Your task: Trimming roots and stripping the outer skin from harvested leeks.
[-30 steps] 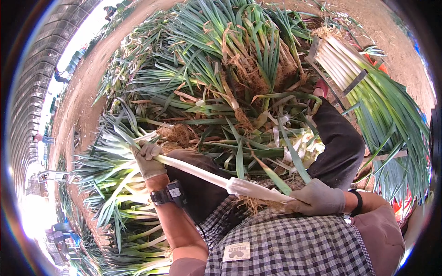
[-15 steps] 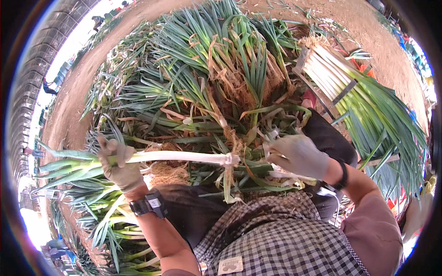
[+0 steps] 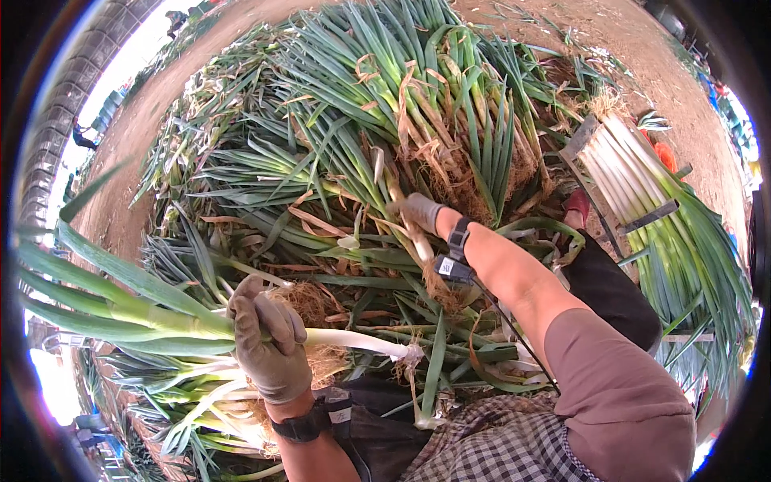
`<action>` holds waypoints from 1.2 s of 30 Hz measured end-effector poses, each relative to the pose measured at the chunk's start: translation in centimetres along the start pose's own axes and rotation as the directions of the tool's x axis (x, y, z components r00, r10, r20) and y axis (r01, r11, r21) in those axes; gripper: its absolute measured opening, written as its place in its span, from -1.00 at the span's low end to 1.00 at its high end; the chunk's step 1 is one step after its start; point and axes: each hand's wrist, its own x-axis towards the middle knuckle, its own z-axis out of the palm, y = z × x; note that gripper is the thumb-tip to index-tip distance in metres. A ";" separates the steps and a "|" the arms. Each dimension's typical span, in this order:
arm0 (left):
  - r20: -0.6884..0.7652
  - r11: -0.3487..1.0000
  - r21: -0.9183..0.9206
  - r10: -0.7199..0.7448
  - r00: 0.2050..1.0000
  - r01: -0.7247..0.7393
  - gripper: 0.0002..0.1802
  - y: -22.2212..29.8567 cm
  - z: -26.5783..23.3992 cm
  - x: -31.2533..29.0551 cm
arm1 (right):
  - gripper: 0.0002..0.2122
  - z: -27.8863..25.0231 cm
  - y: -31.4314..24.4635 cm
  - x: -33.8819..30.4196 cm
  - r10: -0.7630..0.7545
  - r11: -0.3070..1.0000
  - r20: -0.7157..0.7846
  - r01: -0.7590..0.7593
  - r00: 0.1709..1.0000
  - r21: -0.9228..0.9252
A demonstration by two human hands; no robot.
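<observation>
My gloved left hand point(image 3: 271, 341) is closed around a large green onion point(image 3: 357, 338). Its white shank and trimmed root end point right, a strip of loose skin hanging from the tip, while the broad green leaves fan out to the left. Across the middle, my gloved right hand point(image 3: 418, 214) reaches over an unpeeled green onion point(image 3: 419, 243) in the heap. The fingers appear wrapped around its stalk, though they are partly hidden. Brown dry skin and hairy roots still cling to that stalk.
A big heap of unpeeled green onions point(image 3: 474, 104) lies ahead. At the right, cleaned green onions point(image 3: 622, 165) rest on a metal rack point(image 3: 653, 215). More green onions point(image 3: 213, 410) lie at lower left. Stripped leaves and skins point(image 3: 474, 333) cover the ground before my knees.
My right hand has moved from beside the held onion's root end forward and left to a stalk in the heap. My left hand has come nearer and rightward with its onion.
</observation>
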 end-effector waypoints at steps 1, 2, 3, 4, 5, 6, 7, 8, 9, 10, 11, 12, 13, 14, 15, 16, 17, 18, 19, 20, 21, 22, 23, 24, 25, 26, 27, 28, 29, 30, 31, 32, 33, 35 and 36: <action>-0.009 1.000 0.004 0.004 1.000 -0.004 -0.56 0.2 -0.4 -0.1 | -0.69 0.1 -1.1 -0.1 -0.101 0.980 0.073 0.087 0.992 0.178; -0.034 1.000 0.026 -0.011 0.999 0.012 -0.58 0.1 -1.1 -0.3 | -0.73 -0.1 -2.8 -1.1 -0.298 0.934 0.170 0.250 0.939 0.255; -0.056 0.999 0.045 -0.025 0.998 0.027 -0.59 0.1 -1.4 -0.5 | -0.73 -0.2 -4.4 -2.5 -0.302 0.946 0.091 0.287 0.949 0.149; -0.047 0.999 0.032 -0.022 0.999 0.024 -0.59 0.1 -1.2 -0.6 | -0.71 -1.2 -5.4 -4.3 -0.256 0.967 0.113 0.256 0.960 0.018; -0.067 0.998 0.052 -0.022 0.998 0.025 -0.61 0.1 -0.9 -0.6 | -0.68 -2.0 -5.9 -6.2 -0.205 0.969 0.126 0.219 0.971 -0.112; -0.093 0.997 0.075 -0.019 0.995 0.026 -0.63 0.1 -0.9 -0.8 | -0.65 -1.4 -5.7 -9.3 -0.505 0.831 0.136 0.523 0.852 -0.193; -0.099 0.997 0.074 -0.012 0.995 0.019 -0.63 0.2 -1.2 -1.1 | -0.68 -0.6 -7.1 -13.7 -0.428 0.842 0.082 0.430 0.900 -0.325; -0.111 0.995 0.104 0.009 0.994 0.003 -0.64 -0.1 -0.7 -1.2 | -0.72 -0.6 -6.8 -17.1 -0.313 0.909 0.031 0.309 0.949 -0.281; -0.137 0.989 0.147 0.032 0.990 -0.011 -0.65 0.0 -0.6 -1.6 | -0.73 0.0 -7.5 -21.4 -0.415 0.886 0.149 0.436 0.898 -0.159; -0.158 0.988 0.150 0.048 0.986 -0.025 -0.65 0.2 -0.2 -2.0 | -0.75 0.8 -8.0 -25.2 -0.251 0.966 0.097 0.256 0.963 -0.033; -0.097 0.994 0.104 0.046 0.994 -0.035 -0.70 -0.5 0.5 -2.1 | -0.77 0.4 -7.8 -29.2 -0.239 0.971 0.035 0.240 0.970 -0.003; -0.124 0.992 0.125 0.029 0.992 -0.014 -0.73 -0.7 1.4 -2.4 | -0.76 0.1 -7.2 -31.8 -0.302 0.953 0.013 0.302 0.953 -0.028; -0.158 0.988 0.153 0.016 0.987 0.009 -0.76 -0.8 2.1 -2.9 | -0.76 0.3 -6.7 -33.8 -0.306 0.952 0.012 0.306 0.952 -0.028; -0.161 0.981 0.191 -0.013 0.987 0.044 -0.80 -0.9 1.9 -3.4 | -0.69 0.6 -6.3 -35.6 -0.326 0.935 -0.021 0.319 0.945 -0.152; -0.135 0.971 0.237 -0.009 0.991 0.041 -0.81 -1.1 2.3 -3.8 | -0.61 0.8 -5.8 -37.3 -0.348 0.906 -0.061 0.318 0.936 -0.279; -0.136 0.986 0.152 -0.049 0.989 0.070 -0.82 -1.3 3.0 -4.2 | -0.57 1.0 -4.8 -38.2 -0.417 0.870 -0.081 0.372 0.905 -0.322; -0.140 0.993 0.070 -0.087 0.986 0.098 -0.83 -1.3 3.6 -4.7 | -0.57 1.2 -5.1 -39.5 -0.423 0.867 -0.070 0.382 0.903 -0.320; -0.169 0.991 0.039 -0.118 0.979 0.126 -0.86 -1.3 4.4 -5.2 | -0.56 1.5 -5.8 -41.0 -0.399 0.874 -0.096 0.347 0.912 -0.339; -0.201 0.988 0.009 -0.147 0.969 0.152 -0.86 -1.3 5.1 -5.7 | -0.54 1.8 -6.1 -42.0 -0.375 0.880 -0.118 0.313 0.920 -0.356; -0.178 0.986 -0.062 -0.163 0.971 0.154 -0.78 -1.7 5.6 -6.2 | -0.56 1.9 -5.1 -42.0 -0.498 0.813 -0.132 0.408 0.857 -0.415; -0.140 0.980 -0.100 -0.185 0.973 0.172 -0.75 -1.8 5.4 -7.1 | -0.56 2.0 -4.7 -42.1 -0.507 0.807 -0.108 0.427 0.855 -0.408; -0.176 0.983 -0.040 -0.186 0.967 0.181 -0.73 -2.4 5.9 -8.0 | -0.59 2.1 -4.3 -42.1 -0.597 0.745 -0.117 0.494 0.794 -0.449; -0.150 0.963 -0.171 -0.235 0.960 0.209 -0.71 -2.7 5.9 -9.3 | -0.62 2.7 -4.1 -42.1 -0.684 0.672 -0.104 0.568 0.722 -0.475; -0.150 0.967 -0.171 -0.217 0.965 0.191 -0.73 -3.1 6.4 -10.1 | -0.67 3.1 -4.1 -42.6 -0.735 0.658 -0.165 0.635 0.658 -0.405; -0.194 0.962 -0.122 -0.265 0.944 0.245 -0.77 -3.0 7.1 -11.0 | -0.69 3.2 -4.8 -43.6 -0.679 0.710 -0.180 0.574 0.712 -0.408; -0.178 0.971 -0.107 -0.228 0.957 0.212 -0.75 -2.5 7.8 -11.7 | -0.69 3.3 -4.3 -43.7 -0.656 0.738 -0.207 0.560 0.725 -0.376; -0.181 0.955 -0.160 -0.275 0.944 0.248 -0.71 -3.4 7.3 -12.0 | -0.68 3.7 -4.5 -44.4 -0.598 0.789 -0.229 0.513 0.768 -0.338; -0.194 0.955 -0.196 -0.262 0.946 0.224 -0.72 -3.5 6.9 -12.1 | -0.68 3.5 -3.7 -44.3 -0.569 0.802 -0.233 0.469 0.788 -0.371; -0.205 0.951 -0.235 -0.249 0.946 0.199 -0.74 -3.2 6.0 -12.0 | -0.68 3.8 -4.0 -44.7 -0.477 0.854 -0.233 0.385 0.847 -0.350; -0.216 0.955 -0.234 -0.236 0.947 0.185 -0.74 -2.2 5.6 -11.6 | -0.69 3.5 -3.0 -44.6 -0.543 0.805 -0.262 0.406 0.797 -0.433; -0.247 0.964 -0.225 -0.198 0.949 0.143 -0.76 -1.1 5.0 -10.7 | -0.71 3.2 -2.1 -44.3 -0.608 0.750 -0.286 0.417 0.740 -0.514; -0.279 0.971 -0.213 -0.165 0.946 0.107 -0.77 0.1 4.2 -9.7 | -0.71 2.8 -1.9 -44.3 -0.611 0.746 -0.276 0.424 0.742 -0.513; -0.341 0.974 -0.213 -0.153 0.927 0.082 -0.79 1.2 3.2 -8.5 | -0.72 2.4 -1.9 -44.6 -0.538 0.807 -0.286 0.385 0.793 -0.448; -0.352 0.990 -0.141 -0.020 0.936 -0.032 -0.75 3.3 -0.9 -6.4 | -0.73 2.0 -2.2 -45.2 -0.461 0.860 -0.296 0.337 0.837 -0.384; -0.408 0.992 -0.103 0.030 0.912 -0.079 -0.73 5.5 -1.0 -5.4 | -0.74 1.4 -1.9 -45.3 -0.447 0.867 -0.315 0.320 0.837 -0.382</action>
